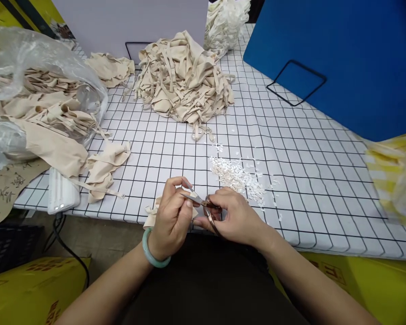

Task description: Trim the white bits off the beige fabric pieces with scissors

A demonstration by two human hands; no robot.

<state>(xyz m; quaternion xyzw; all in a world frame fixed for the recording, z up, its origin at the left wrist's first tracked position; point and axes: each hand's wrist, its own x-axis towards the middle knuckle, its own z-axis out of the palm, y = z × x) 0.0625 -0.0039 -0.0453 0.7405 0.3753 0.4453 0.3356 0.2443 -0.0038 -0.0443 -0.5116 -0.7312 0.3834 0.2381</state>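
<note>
Near the table's front edge my right hand (238, 216) grips a pair of scissors (199, 200) by its handles, with the blades spread apart and pointing left. My left hand (171, 221), a green bangle at its wrist, is closed on a beige fabric piece (150, 220); most of that piece is hidden behind the hand. Its pinched fingertips are right at the blades. What lies exactly between the blades is too small to make out. Just beyond my right hand, small white and beige clippings (237, 175) lie scattered in a heap.
Strapped beige fabric pieces form a large pile (186, 76) at the back. More fill a clear plastic bag (94, 97) on the left, beside a white power strip (63, 192). A blue board (341, 54) stands at the right on the checked tablecloth (311, 180).
</note>
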